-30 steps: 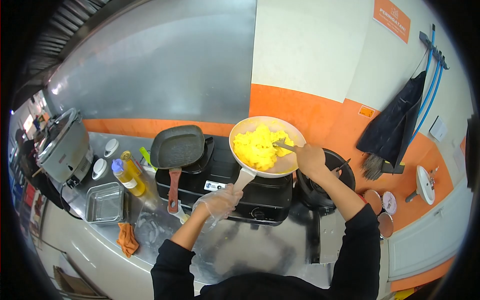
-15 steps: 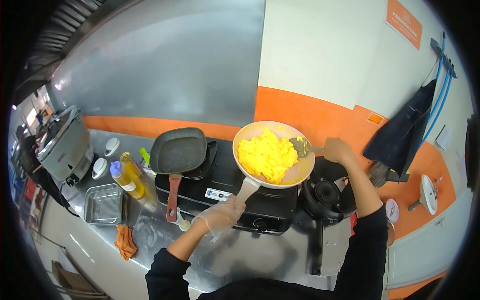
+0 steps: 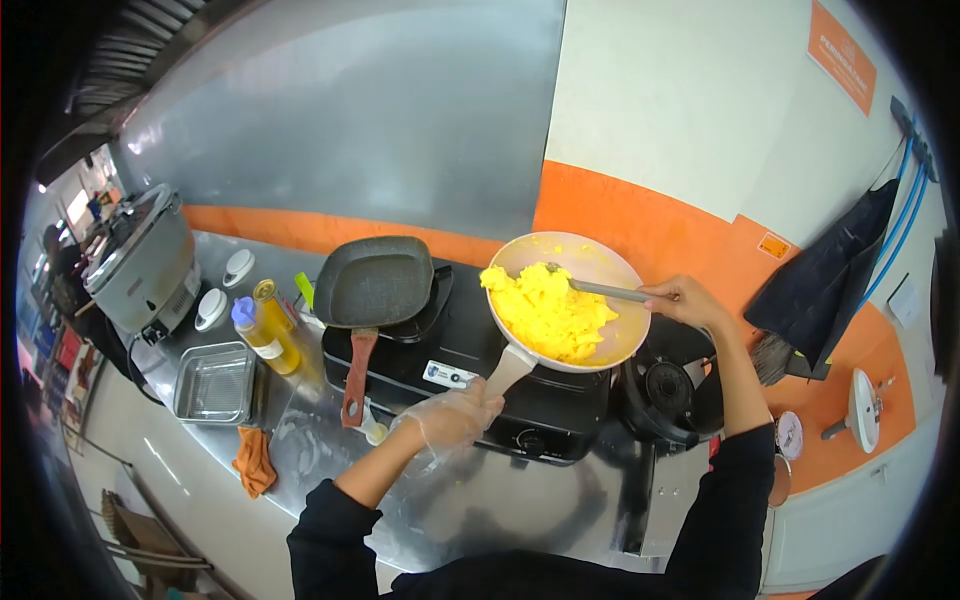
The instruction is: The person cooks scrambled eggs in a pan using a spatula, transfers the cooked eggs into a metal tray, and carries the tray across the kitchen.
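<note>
My left hand (image 3: 457, 413), in a clear plastic glove, is closed round the pale handle of a frying pan (image 3: 622, 290). The pan sits over the right side of a black gas stove (image 3: 470, 355) and holds a heap of scrambled eggs (image 3: 548, 312). My right hand (image 3: 684, 302) grips the grey handle of a spatula (image 3: 612, 291) from the pan's right side. The spatula's head is mostly hidden in the eggs near the far rim. Some egg reaches the pan's left edge. A dark square grill pan (image 3: 375, 285) with a red-brown handle rests on the left burner.
Left of the stove stand a squeeze bottle (image 3: 268, 345) with a purple cap, a clear tray (image 3: 214, 383), an orange cloth (image 3: 255, 462) and a large rice cooker (image 3: 143, 270). A black round appliance (image 3: 668, 388) is to the right. An apron (image 3: 830, 270) hangs on the wall.
My right hand has turned the spatula, and its head has moved left across the pan into the eggs. The heap has shifted towards the left rim. My left hand keeps its grip.
</note>
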A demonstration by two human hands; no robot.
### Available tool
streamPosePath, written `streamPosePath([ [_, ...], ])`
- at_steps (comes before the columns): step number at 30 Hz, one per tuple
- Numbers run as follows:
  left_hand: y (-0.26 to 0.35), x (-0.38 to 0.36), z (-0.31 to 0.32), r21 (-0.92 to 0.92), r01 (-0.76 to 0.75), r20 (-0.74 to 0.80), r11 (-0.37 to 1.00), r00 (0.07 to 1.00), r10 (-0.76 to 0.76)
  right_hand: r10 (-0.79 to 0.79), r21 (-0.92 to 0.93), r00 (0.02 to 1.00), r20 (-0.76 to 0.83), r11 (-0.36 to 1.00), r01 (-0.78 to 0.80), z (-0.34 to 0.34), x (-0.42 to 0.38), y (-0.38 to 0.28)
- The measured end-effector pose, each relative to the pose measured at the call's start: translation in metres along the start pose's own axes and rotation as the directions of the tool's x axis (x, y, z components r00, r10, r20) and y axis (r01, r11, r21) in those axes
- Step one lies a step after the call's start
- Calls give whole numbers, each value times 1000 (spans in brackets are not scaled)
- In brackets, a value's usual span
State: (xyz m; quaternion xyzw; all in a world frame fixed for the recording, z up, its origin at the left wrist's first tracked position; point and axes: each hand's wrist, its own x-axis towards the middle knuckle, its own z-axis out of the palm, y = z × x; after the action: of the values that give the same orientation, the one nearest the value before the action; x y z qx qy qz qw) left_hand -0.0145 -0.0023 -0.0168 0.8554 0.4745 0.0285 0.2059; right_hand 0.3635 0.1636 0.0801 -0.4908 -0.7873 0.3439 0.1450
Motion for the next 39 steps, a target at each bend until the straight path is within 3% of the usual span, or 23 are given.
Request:
streamPosePath([
  [1, -6, 3, 5, 224, -118, 19, 968, 993, 116, -130, -134, 990, -56, 984, 121, 0, -12, -1],
  [2, -10, 4, 11, 333, -177, 41, 926, 984, 173, -265, -272, 959, -96, 934, 231, -1, -23, -4],
  [3, -8, 2, 10, 436, -234, 63, 869, 971, 229, -262, -273, 960, -100, 935, 227, -3, -36, -13],
  [5, 22, -8, -23, -54, 39, 36, 998, 999, -37, -354, -532, 922, -157, 817, 223, -7, -68, -40],
  [8, 17, -5, -14, -375, 160, 70, 913, 987, -144, -343, -650, 923, -173, 744, 155, -18, -109, -92],
  [9, 11, -2, -5, -390, 152, 44, 908, 988, -146, -276, -675, 935, -221, 736, 58, -22, -120, -106],
  [11, 7, 3, 2, -402, 137, 13, 905, 989, -144, -250, -681, 936, -250, 732, 14, -31, -139, -125],
  [13, 8, 8, 5, -640, 436, 241, 633, 896, -373, -184, -712, 953, -242, 700, -46, -40, -150, -142],
  [14, 1, 11, 12, -640, 435, 239, 633, 896, -374, -186, -713, 952, -243, 700, -45, -42, -148, -146],
  [15, -5, 10, 15, -547, 317, 139, 775, 947, -290, -106, -675, 982, -155, 737, -27, -45, -146, -149],
  [17, -12, 11, 23, -427, 190, 50, 884, 981, -187, -33, -634, 998, -60, 773, -13, -42, -138, -146],
  [19, 7, 9, 11, -692, 389, 190, 608, 911, -366, -87, -610, 981, 172, 773, 175, -28, -110, -117],
  [21, 29, 2, -13, -662, 437, 214, 609, 889, -405, 12, -567, 976, 216, 815, 116, 8, -86, -119],
  [23, 31, 1, -17, -630, 488, 238, 604, 862, -449, 37, -540, 997, 69, 842, 7, 41, -58, -94],
  [24, 25, 4, -11, -658, 470, 249, 589, 874, -418, 34, -537, 997, 74, 844, 11, 59, -53, -95],
  [26, 25, 2, -14, -682, 453, 256, 574, 883, -393, 20, -706, 980, -199, 690, -158, 90, -44, -104],
  [27, 33, -2, -21, -652, 456, 243, 606, 882, -403, 18, -703, 980, -197, 694, -154, 98, -39, -104],
  [29, 36, -2, -24, -622, 459, 228, 634, 881, -414, -35, -762, 928, -372, 583, -283, 107, -30, -102],
  [34, 34, -2, -22, -593, 458, 214, 662, 883, -418, -41, -762, 895, -445, 541, -354, 93, -30, -95],
  [35, 26, 0, -15, -594, 454, 212, 664, 885, -414, -66, -786, 916, -397, 540, -302, 84, -38, -91],
  [36, 10, 4, -3, -565, 314, 122, 764, 947, -299, -95, -808, 932, -349, 534, -248, 72, -46, -91],
  [38, 4, 7, 4, -520, 159, 34, 839, 986, -166, -158, -779, 918, -363, 593, -206, 56, -89, -116],
  [39, 8, 6, 0, -508, 190, 53, 840, 980, -189, -158, -780, 917, -367, 590, -210, 47, -103, -127],
])
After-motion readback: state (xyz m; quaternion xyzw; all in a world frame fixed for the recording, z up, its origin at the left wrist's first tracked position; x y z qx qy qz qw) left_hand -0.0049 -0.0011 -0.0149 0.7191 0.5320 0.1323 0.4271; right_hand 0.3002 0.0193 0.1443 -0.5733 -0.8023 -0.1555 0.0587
